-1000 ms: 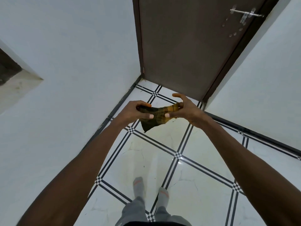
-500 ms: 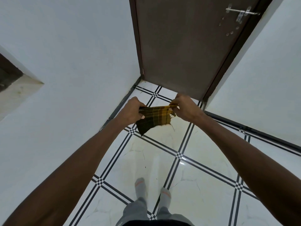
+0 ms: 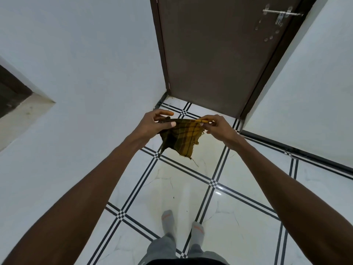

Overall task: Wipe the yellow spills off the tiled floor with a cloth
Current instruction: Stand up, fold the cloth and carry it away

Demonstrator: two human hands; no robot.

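Observation:
A yellow-and-dark checked cloth [image 3: 181, 138] with frayed edges hangs in the air, held out at arm's length above the floor. My left hand [image 3: 152, 124] pinches its upper left corner and my right hand [image 3: 219, 128] pinches its upper right corner, so the top edge is stretched between them. Under the cloth a faint yellow stain [image 3: 206, 148] spreads over the white tiled floor [image 3: 238, 226] near the door. Paler yellowish smears [image 3: 166, 173] lie on the tile closer to me.
A closed brown door [image 3: 210, 54] with a metal latch [image 3: 280, 14] stands straight ahead. White walls close in on the left and right, with black skirting along the floor. My feet in grey socks [image 3: 181, 224] stand on the tiles below.
The cloth has been pulled open from a bunched wad into a spread sheet hanging between both hands. My hands have moved slightly apart and up toward the door.

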